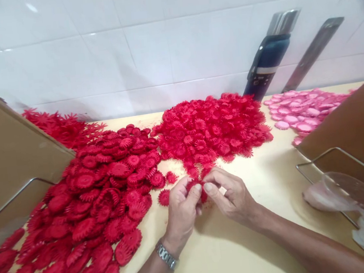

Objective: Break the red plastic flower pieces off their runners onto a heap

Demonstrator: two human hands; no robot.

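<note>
Close in front of me, my left hand (180, 204) and my right hand (232, 192) meet at a small red fringed flower piece (203, 194). Each hand pinches it between thumb and fingers, and the fingers cover much of it. On my left wrist is a metal-banded watch (166, 254). Just beyond the hands lies a heap of small red fringed flower pieces (214, 128). To the left spreads a large pile of darker red fringed discs (110, 197). A loose red disc (164, 197) rests beside my left hand.
Red star-shaped pieces (64, 130) lie at the back left. Pink discs (302, 109) lie at the back right. A dark blue flask (268, 58) and a metal strip (315, 53) lean near the tiled wall. Cardboard boxes (10, 129) flank both sides; a clear plastic cup (352, 191) is at right.
</note>
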